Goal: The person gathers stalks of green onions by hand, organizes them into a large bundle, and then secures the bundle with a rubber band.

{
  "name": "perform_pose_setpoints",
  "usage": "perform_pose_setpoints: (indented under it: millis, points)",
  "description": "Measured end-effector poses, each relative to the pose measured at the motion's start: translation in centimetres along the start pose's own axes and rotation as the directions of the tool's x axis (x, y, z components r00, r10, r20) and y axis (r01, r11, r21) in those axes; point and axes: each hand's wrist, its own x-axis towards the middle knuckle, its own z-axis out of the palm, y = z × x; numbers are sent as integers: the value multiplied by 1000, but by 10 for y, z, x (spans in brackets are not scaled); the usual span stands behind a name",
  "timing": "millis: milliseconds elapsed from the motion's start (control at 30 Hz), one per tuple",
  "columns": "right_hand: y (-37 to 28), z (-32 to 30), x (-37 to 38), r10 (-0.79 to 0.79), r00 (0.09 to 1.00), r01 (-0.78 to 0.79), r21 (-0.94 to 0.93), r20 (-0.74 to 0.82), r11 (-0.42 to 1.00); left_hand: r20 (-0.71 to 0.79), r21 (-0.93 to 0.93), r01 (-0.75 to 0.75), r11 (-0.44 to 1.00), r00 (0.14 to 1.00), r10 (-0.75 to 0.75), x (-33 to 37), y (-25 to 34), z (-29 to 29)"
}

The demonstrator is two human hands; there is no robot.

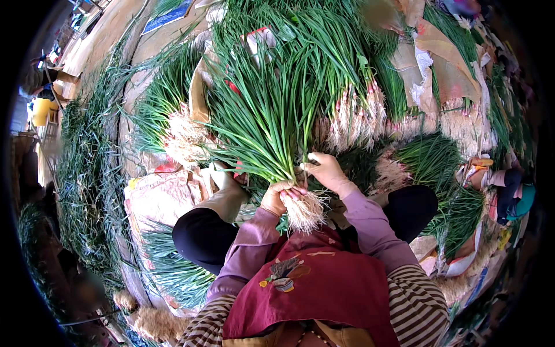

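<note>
1. One green-onion bunch (281, 153) is at 12 o'clock from the apron (332, 283), left hand (278, 197) clasping its base
2. Right hand (328, 172), at 2 o'clock from the left: cannot tell if its grip pinches anything
3. Step seems tidying the bunch; next likely calls for steady left hold, light right-hand plucking

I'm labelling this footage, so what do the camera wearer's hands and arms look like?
The left hand and right hand are bare, without gloves. Plain mauve forearm sleeves start near the wrists; above them come brown-and-white striped upper sleeves.
</note>
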Motion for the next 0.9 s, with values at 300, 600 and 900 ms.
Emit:
perform_pose_setpoints:
  millis: [300,600,900]
  points:
    - [45,-3,0,157,987,-155,-520,-40,840,100,-47,-217,975,970,220,-14,2,30]
    - [38,-79,80,436,853,-520,-398,-288,756,52,1,-192,981,980,192,-10,5,33]
    - [-6,-22,-22,63,984,-58,-35,167,998,141,-70,-66,995,987,76,-11,9,19]
